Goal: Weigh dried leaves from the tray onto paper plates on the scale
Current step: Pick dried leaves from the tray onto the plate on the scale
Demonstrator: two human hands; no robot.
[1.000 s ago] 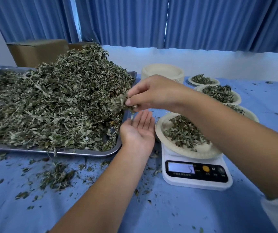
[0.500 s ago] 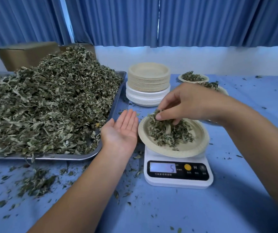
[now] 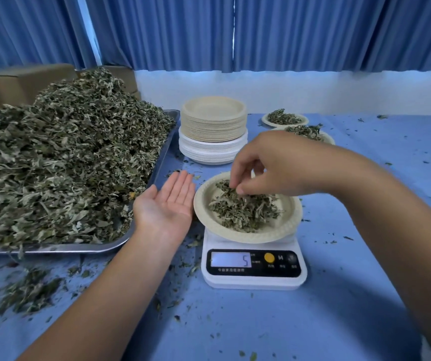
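Pinching leaves [image 3: 245,212] over the plate [image 3: 291,225], right hand [image 3: 269,165]; left hand [image 3: 167,204] flat beside its rim.

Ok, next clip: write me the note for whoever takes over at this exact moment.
Left hand: open, palm up, empty, between tray and scale.
Right hand: over the plate on the scale, fingertips pinching its leaves.
Display reads 5. The heap fills the tray; plate stack sits behind the scale; two filled plates at far right.
Done: two plates set aside; this one holds a portion.
Left: the target weight isn't shown. Adjust if needed, move the plate aside, then start another.
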